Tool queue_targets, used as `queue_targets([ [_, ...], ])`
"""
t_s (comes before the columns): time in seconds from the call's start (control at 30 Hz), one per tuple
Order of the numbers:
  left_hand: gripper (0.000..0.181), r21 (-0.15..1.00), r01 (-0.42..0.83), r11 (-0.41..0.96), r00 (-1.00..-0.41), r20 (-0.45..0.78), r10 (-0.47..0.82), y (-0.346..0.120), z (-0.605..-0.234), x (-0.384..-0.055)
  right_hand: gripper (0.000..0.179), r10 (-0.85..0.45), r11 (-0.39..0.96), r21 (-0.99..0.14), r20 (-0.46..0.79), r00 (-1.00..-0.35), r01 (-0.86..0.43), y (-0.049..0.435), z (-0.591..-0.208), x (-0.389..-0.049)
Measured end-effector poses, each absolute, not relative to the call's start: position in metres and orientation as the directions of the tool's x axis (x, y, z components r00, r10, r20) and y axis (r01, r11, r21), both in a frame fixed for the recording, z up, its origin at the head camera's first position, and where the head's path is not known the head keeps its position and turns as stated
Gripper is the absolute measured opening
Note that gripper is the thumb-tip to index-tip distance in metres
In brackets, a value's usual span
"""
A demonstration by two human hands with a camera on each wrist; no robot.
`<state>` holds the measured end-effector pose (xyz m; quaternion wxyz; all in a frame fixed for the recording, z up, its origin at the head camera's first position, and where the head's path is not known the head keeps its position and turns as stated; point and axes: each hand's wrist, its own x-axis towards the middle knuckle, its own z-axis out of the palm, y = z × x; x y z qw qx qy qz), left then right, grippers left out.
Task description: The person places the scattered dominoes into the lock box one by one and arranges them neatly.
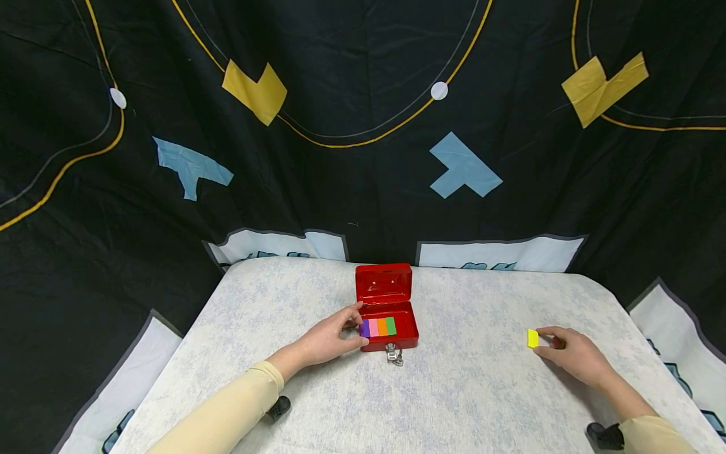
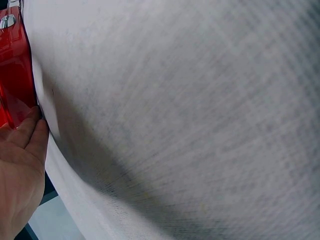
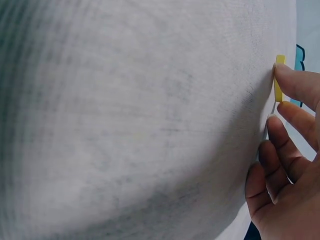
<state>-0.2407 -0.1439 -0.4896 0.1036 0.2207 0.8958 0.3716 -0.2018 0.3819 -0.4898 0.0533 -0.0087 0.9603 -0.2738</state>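
A small red metal cash box (image 1: 416,340) stands with its lid (image 1: 383,282) raised. Inside lie a purple block (image 1: 365,328), a pink block (image 1: 374,327), an orange block (image 1: 382,326) and a green block (image 1: 391,326), side by side in a row. My left hand (image 1: 329,334) grips the box's left end, thumb at the front corner and a finger at the back one. Far to the right, my right hand (image 1: 578,356) pinches a yellow block (image 1: 532,338) between thumb and fingertip. In the right wrist view, the yellow block (image 3: 279,80) appears edge-on, with the other fingers curled beneath.
A padlock with keys (image 1: 392,354) hangs at the front of the box. Everything rests on a table with a pale mottled cloth (image 1: 454,391). Behind it hangs a black curtain (image 1: 351,189) with yellow and blue shapes.
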Motion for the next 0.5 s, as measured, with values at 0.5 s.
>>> queue_targets([
  [0.5,0.041,0.713,0.331,0.619,-0.876,-0.011,0.482,-0.1451,-0.4905,-0.2411,0.062,-0.042,0.854,-0.519,-0.107,-0.993,0.020,0.3812,-0.4900,-0.2034],
])
